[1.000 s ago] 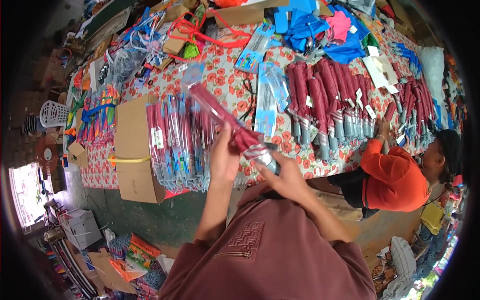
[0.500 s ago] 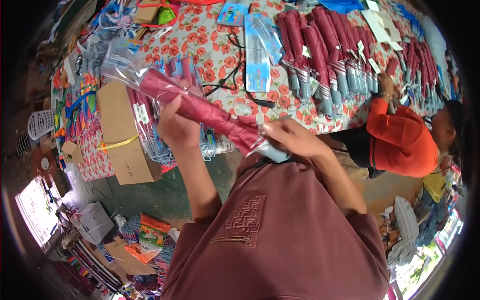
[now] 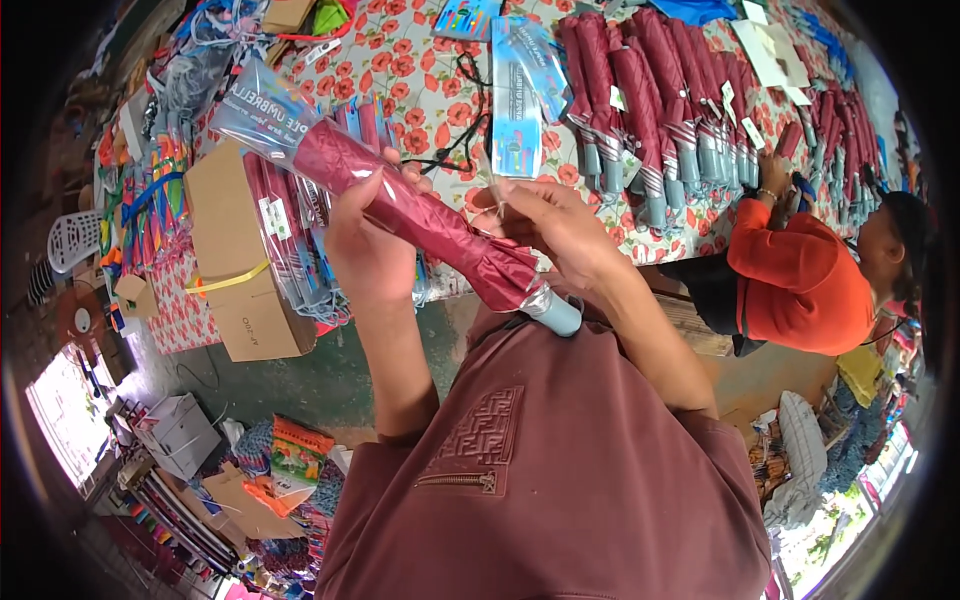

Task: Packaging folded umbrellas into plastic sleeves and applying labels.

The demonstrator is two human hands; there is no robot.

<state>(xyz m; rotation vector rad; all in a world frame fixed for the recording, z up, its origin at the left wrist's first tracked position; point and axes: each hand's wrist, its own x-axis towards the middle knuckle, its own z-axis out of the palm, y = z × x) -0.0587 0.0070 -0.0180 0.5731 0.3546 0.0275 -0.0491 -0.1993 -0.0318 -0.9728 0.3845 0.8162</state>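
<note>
A folded maroon umbrella [image 3: 430, 232] with a grey handle lies slantwise in front of my chest, inside a clear plastic sleeve [image 3: 262, 112] printed in blue at its far left end. My left hand [image 3: 372, 235] is wrapped round its middle, thumb on top. Beside the umbrella's lower half, my right hand [image 3: 560, 228] is closed in a pinch on a thin clear strip [image 3: 492, 182]; whether this belongs to the sleeve I cannot tell. The grey handle end points toward my waist, free of both hands.
Rows of maroon umbrellas [image 3: 640, 95] lie on the flowered tablecloth [image 3: 400, 70] at the far right. Blue printed sleeves [image 3: 515, 100] and a black cord [image 3: 470, 110] lie mid-table. Packed umbrellas [image 3: 285, 230] lie beside a cardboard box [image 3: 235, 260]. A person in orange [image 3: 800, 270] works at right.
My right hand has left the handle end and moved up and away from the umbrella, pinching a thin clear strip. The handle now shows fully; my left hand keeps its hold.
</note>
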